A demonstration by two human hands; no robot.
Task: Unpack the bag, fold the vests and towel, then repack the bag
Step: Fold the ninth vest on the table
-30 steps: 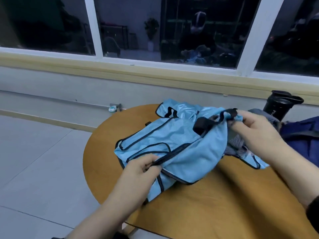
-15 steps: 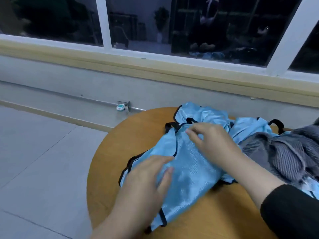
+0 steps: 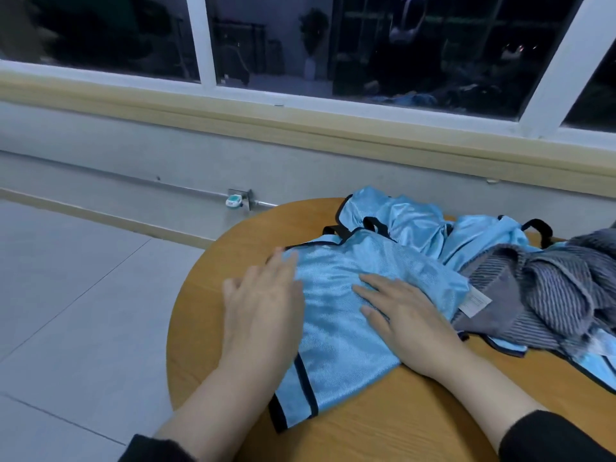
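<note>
A light blue vest [image 3: 336, 341] with black trim lies folded flat on the round wooden table [image 3: 383, 425]. My left hand [image 3: 263, 305] lies flat on its left edge, fingers straight. My right hand [image 3: 400, 315] presses flat on the middle of the same vest. Behind it lies a second, crumpled blue vest [image 3: 410, 221]. A grey striped towel [image 3: 546, 288] with a white label is bunched at the right, over more blue fabric. The bag is out of view.
The table's left rim [image 3: 186, 288] curves close to my left hand, with grey floor tiles [image 3: 66, 295] beyond. A wall, a socket [image 3: 238, 198] and a window sill [image 3: 300, 128] run behind the table.
One second ago both hands gripped the vest and held it up. It now lies flat, and both hands have spread open on it, sliding outward. The view has shifted left.
</note>
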